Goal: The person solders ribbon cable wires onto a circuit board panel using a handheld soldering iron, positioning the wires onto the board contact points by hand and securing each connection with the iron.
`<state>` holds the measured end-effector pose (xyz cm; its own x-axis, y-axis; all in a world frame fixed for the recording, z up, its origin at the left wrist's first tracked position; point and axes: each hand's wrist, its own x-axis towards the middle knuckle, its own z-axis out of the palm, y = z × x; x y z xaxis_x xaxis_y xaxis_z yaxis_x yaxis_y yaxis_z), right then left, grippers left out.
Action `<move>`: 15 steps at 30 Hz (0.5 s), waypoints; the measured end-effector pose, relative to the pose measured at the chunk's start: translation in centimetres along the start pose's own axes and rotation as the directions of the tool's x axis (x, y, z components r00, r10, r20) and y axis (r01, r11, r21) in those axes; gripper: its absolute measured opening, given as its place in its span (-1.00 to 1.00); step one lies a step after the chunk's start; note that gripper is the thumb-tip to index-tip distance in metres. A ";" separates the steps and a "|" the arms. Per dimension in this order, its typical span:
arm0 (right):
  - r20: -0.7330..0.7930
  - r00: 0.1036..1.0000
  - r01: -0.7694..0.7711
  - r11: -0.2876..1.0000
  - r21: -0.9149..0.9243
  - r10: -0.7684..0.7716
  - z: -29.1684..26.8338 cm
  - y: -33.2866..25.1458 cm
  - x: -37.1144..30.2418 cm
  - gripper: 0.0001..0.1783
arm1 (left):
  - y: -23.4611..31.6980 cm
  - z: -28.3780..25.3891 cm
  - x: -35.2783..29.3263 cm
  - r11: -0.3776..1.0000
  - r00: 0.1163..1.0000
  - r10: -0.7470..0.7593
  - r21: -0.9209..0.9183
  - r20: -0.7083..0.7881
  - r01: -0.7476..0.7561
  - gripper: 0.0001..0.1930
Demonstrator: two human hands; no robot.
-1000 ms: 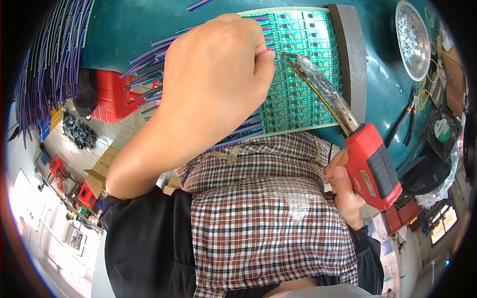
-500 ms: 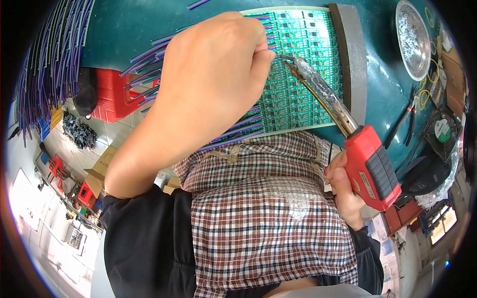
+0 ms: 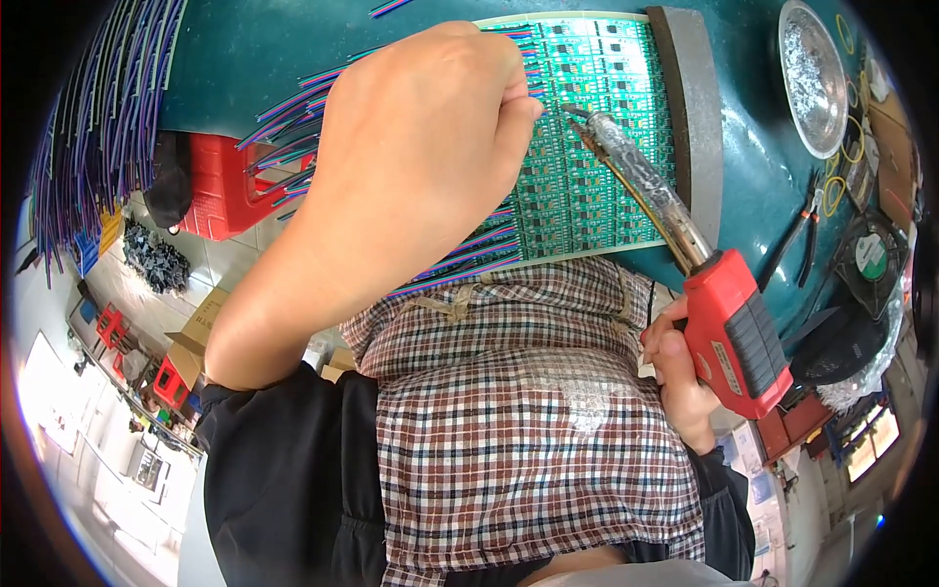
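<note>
My left hand [image 3: 425,132] lies over the left part of a green circuit board panel [image 3: 597,186] with rows of small dark chips. Its thumb and index finger are pinched together on a thin wire, mostly hidden by the fingers. More multicoloured wires [image 3: 479,256] run out from the panel's left side under that hand. In my right hand [image 3: 677,367] is a red soldering gun [image 3: 734,333], gripped by its handle. The gun's long metal barrel points up and left, and its dark tip [image 3: 572,111] is over the panel, a little right of my left fingertips.
A dark curved bar [image 3: 693,127] stands along the panel's right edge. Beyond it are a metal bowl [image 3: 814,78] with silvery bits, pliers [image 3: 797,230] and a small fan [image 3: 869,256]. Bundled wires [image 3: 103,108] hang at the far left, near a red stool [image 3: 217,191].
The soldering gun has shifted slightly right, so its tip is now farther from my left fingertips. My left hand has hardly moved and stays pinched.
</note>
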<state>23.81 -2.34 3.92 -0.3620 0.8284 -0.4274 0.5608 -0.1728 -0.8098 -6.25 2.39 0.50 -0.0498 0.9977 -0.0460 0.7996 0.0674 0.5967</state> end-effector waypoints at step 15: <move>0.046 0.994 0.096 0.995 0.025 -0.097 0.2 -0.1 0.6 -0.90 | 0.0 0.2 -0.1 1.000 1.000 0.014 0.028 -0.012 -0.014 -0.81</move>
<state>23.42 -1.95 3.71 -0.4485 0.8160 -0.3647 0.5042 -0.1059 -0.8571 -6.17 2.30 0.32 -0.0460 0.9986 -0.0280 0.8169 0.0537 0.5743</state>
